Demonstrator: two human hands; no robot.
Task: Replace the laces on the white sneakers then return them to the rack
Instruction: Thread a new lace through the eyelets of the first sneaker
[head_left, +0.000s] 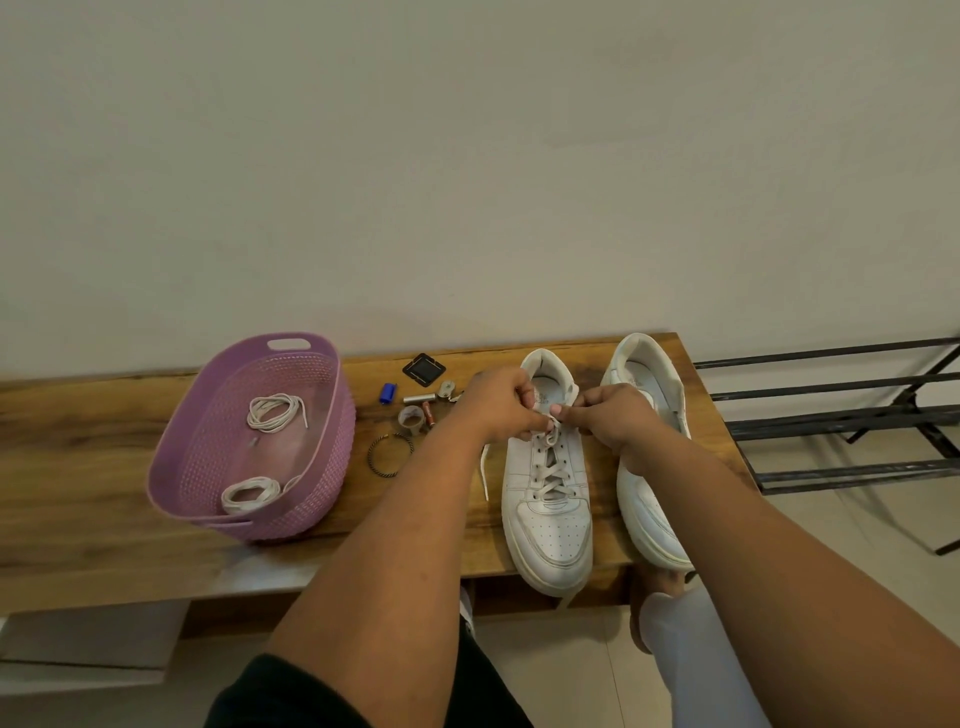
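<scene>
Head view: the laced sneaker (548, 467) is worked at its top eyelets, the lace (551, 423) pinched by curled fingers of the left hand (498, 402) and right hand (613, 415). Right of it, the second sneaker (649, 452) seems unlaced. Coiled laces (272, 411) wait in the basket (311, 483) left; the rack (841, 415) right is unfilled.

Two white sneakers (548, 467) (649, 452); two lace coils (274, 412) (251, 493); one purple basket (322, 483); one bangle (389, 454).

Two white sneakers (550, 499) stand side by side, toes nearest, left one partly laced.
</scene>
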